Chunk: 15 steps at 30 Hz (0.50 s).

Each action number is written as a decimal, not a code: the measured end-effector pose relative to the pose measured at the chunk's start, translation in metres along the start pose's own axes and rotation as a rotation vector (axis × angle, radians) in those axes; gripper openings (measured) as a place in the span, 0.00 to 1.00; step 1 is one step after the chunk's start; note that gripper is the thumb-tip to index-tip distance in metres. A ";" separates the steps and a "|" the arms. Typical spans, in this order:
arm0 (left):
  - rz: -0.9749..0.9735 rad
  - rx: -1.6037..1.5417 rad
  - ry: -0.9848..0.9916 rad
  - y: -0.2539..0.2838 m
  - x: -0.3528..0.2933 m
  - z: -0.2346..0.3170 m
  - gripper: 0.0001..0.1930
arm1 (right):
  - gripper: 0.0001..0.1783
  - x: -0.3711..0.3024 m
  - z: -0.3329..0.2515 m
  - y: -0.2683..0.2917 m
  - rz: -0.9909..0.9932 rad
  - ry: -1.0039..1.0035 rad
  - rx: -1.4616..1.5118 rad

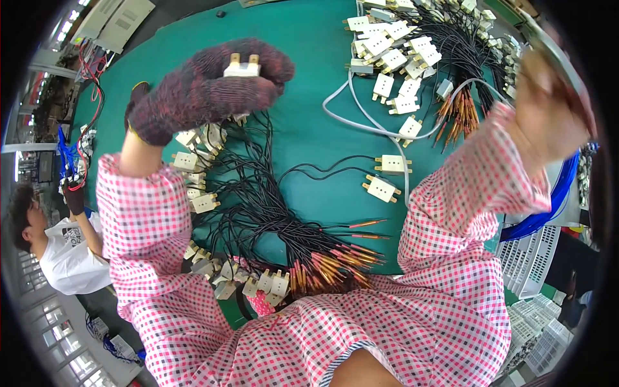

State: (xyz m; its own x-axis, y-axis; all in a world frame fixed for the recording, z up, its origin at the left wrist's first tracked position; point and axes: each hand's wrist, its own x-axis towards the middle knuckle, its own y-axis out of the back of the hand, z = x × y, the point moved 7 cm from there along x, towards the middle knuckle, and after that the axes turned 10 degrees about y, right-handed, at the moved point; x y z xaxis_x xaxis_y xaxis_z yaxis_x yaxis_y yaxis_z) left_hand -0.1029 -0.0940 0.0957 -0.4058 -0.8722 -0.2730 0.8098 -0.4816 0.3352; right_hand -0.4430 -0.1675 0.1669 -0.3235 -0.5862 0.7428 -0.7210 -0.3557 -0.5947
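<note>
My left hand (213, 84), in a dark knitted glove with reddish flecks, is closed around a small white connector block (241, 69) whose two brass tabs point away from me. Black wires hang below the glove and join a bundle (271, 213) on the green table. That bundle has white blocks at one end and copper-coloured tips (335, 264) at the other. Raised at the far right, my bare right hand (548, 103) is smeared by motion. A curved grey-green edge (561, 58) passes by its fingers; whether they hold it I cannot tell.
A second heap of white blocks (393, 58) and black wires lies at the back right, with a grey cable (361, 126) looping beside it. Two loose blocks (380, 188) rest mid-table. Blue wire coils (541, 206) are at right. Another person (71, 251) works at far left.
</note>
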 end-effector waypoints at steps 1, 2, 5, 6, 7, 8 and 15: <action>-0.009 0.004 -0.006 -0.002 -0.005 -0.007 0.16 | 0.10 -0.012 0.003 0.011 0.296 0.194 -0.314; 0.120 0.091 -0.052 0.010 -0.016 -0.014 0.18 | 0.08 -0.028 0.035 -0.028 0.051 -0.141 -0.202; 0.251 -0.300 -0.134 0.018 -0.025 -0.037 0.25 | 0.11 -0.102 0.103 -0.110 -0.433 -0.585 0.082; 0.257 -0.774 -0.150 0.024 -0.032 -0.046 0.27 | 0.09 -0.118 0.109 -0.128 -0.445 -0.668 0.033; 0.262 -0.769 -0.152 0.023 -0.035 -0.047 0.27 | 0.12 -0.135 0.116 -0.151 -0.457 -0.751 -0.029; 0.451 -0.795 -0.068 0.028 -0.036 -0.056 0.30 | 0.14 -0.146 0.123 -0.160 -0.457 -0.743 0.053; 1.060 0.039 -0.095 0.041 -0.053 -0.058 0.27 | 0.12 -0.172 0.150 -0.160 -0.413 -0.677 0.179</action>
State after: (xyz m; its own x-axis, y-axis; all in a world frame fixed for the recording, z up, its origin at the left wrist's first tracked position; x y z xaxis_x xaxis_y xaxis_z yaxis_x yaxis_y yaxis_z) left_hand -0.0238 -0.0622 0.0720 0.4653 -0.8502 0.2464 0.7556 0.5265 0.3897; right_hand -0.1804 -0.1185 0.0879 0.4291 -0.6749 0.6003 -0.5738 -0.7169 -0.3960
